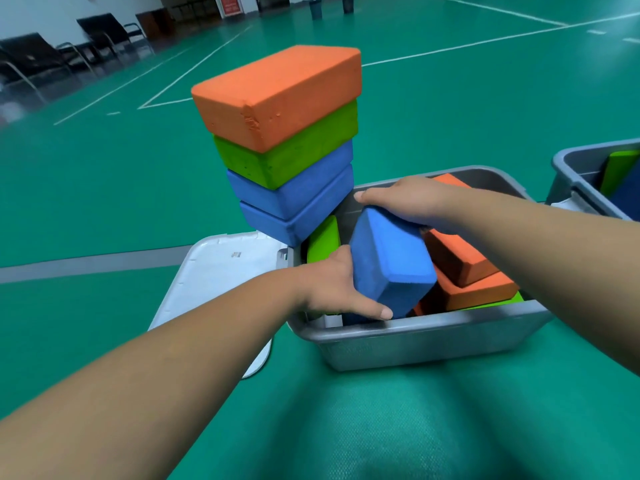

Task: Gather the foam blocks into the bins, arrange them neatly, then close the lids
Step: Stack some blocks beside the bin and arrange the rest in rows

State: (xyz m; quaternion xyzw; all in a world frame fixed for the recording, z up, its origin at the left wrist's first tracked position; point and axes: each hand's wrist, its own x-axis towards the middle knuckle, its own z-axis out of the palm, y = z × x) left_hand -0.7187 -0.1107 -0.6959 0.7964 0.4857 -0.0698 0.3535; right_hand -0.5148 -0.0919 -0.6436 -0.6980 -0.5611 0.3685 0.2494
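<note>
A grey bin [433, 341] stands on the green floor in front of me. Both hands hold a blue foam block [391, 261] tilted over its near left part. My left hand [332, 285] grips the block's left side with the thumb under its near end. My right hand [408, 200] grips its far end from above. Orange blocks [464, 265] and a green block [323, 240] lie loosely inside the bin. A stack of an orange block [277, 95], a green block [287, 157] and two blue blocks [294, 206] rises at the bin's far left corner.
The bin's white lid [214, 271] hangs open to the left, lying on the floor. A second grey bin [568, 168] with green and blue blocks stands at the right edge. Black chairs [52, 60] line the far left wall. Two dark buckets [332, 6] stand far off.
</note>
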